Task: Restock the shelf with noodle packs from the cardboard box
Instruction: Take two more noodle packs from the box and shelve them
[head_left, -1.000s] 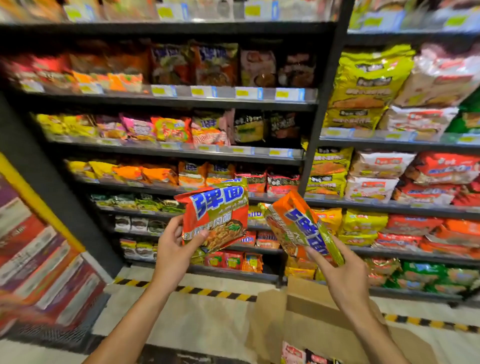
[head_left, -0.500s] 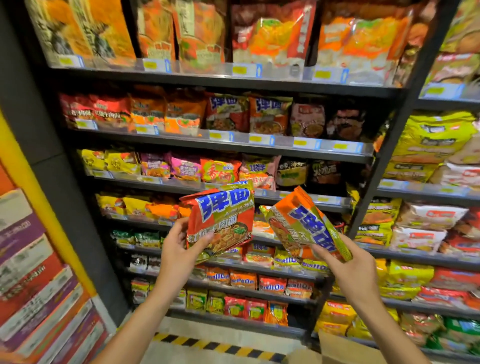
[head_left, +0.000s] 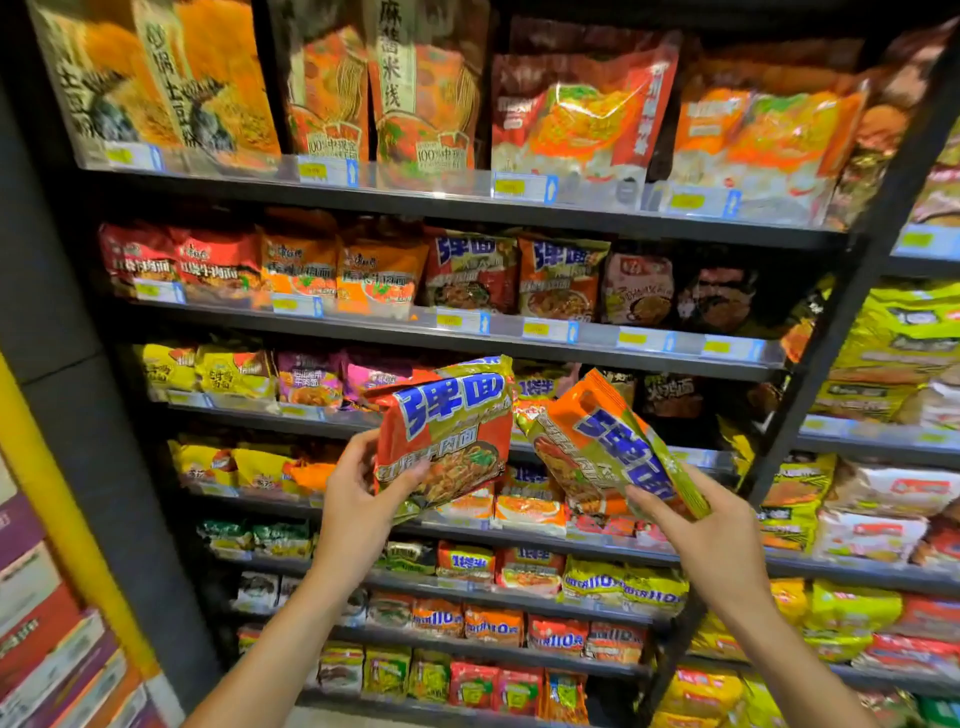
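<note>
My left hand (head_left: 358, 499) grips a red noodle pack (head_left: 441, 431) with blue lettering by its lower left corner, held upright in front of the shelves. My right hand (head_left: 706, 535) holds an orange noodle pack (head_left: 602, 447) of the same brand, tilted to the right. Matching red packs (head_left: 470, 270) and matching orange packs (head_left: 561, 275) stand on the second shelf (head_left: 467, 322) from the top, above and behind the held packs. The cardboard box is out of view.
A dark shelf unit full of noodle packs fills the view. Its upright post (head_left: 810, 395) divides it from a second unit (head_left: 883, 441) on the right. Large bags (head_left: 582, 114) stand on the top shelf. Stacked cartons (head_left: 47, 623) stand at lower left.
The view has tilted upward, so the box and floor have dropped out of sight and higher shelves show. Both hands have kept hold of their packs and risen slightly toward the shelves.
</note>
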